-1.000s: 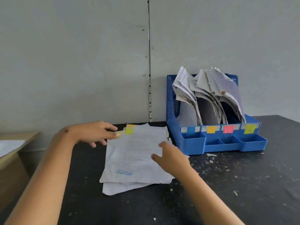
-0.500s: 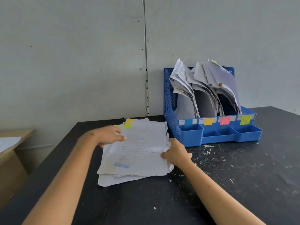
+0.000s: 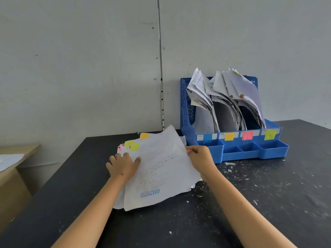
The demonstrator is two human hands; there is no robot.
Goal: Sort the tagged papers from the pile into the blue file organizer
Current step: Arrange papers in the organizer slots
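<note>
A pile of white papers (image 3: 125, 199) with yellow, orange and pink tags lies on the black table (image 3: 268, 203). Its top sheet (image 3: 161, 169), stamped in blue and carrying a yellow-green tag (image 3: 134, 147), is raised at its right side. My right hand (image 3: 199, 158) pinches that right edge. My left hand (image 3: 122, 166) rests on the pile's left side, thumb on the top sheet. The blue file organizer (image 3: 238, 151) stands behind to the right, with papers in its slots and blue, orange, pink and yellow-green labels on the front.
A grey wall runs right behind the table. Small paper scraps (image 3: 229, 164) are scattered on the table in front of the organizer. A wooden desk (image 3: 10, 176) with a white sheet stands lower at the left.
My right hand moved up the sheet's right edge and lifted it. My left hand slid down from the tags onto the pile's left side. Pink and more yellow tags now show.
</note>
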